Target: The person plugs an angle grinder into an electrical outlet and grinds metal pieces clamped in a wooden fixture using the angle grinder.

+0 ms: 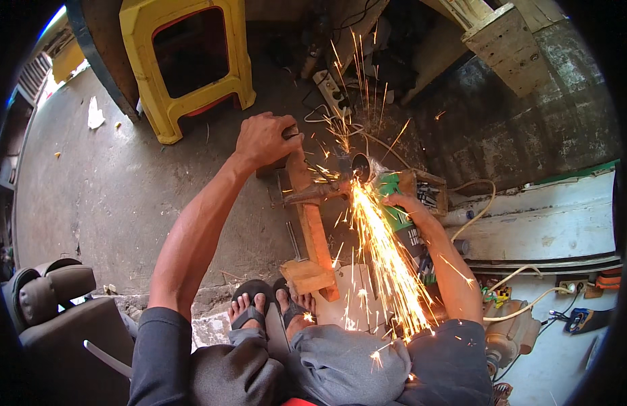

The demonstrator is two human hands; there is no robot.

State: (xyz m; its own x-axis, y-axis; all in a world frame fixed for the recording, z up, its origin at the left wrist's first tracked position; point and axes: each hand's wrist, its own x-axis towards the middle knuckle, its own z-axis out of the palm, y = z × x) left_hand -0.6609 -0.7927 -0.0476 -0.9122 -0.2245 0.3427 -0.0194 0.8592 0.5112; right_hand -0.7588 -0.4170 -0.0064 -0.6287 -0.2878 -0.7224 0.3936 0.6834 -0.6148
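My right hand point(405, 203) grips a green angle grinder point(394, 193) whose disc point(361, 166) bites into a rusty metal rod point(317, 194). Bright sparks point(384, 257) stream down toward my lap and spray up past the disc. The rod lies across a long wooden piece point(313, 230) that rests on the concrete floor. My left hand point(262, 139) presses down on the top end of that wooden piece, holding it still. My feet in sandals point(269, 308) sit just below the wood's lower end.
A yellow plastic stool point(191, 61) stands at the upper left. A power strip point(333, 91) with cables lies behind the work. A wooden block point(506, 44) is at the upper right, a dark seat point(53, 304) at the lower left, cords and tools point(570, 304) at the right.
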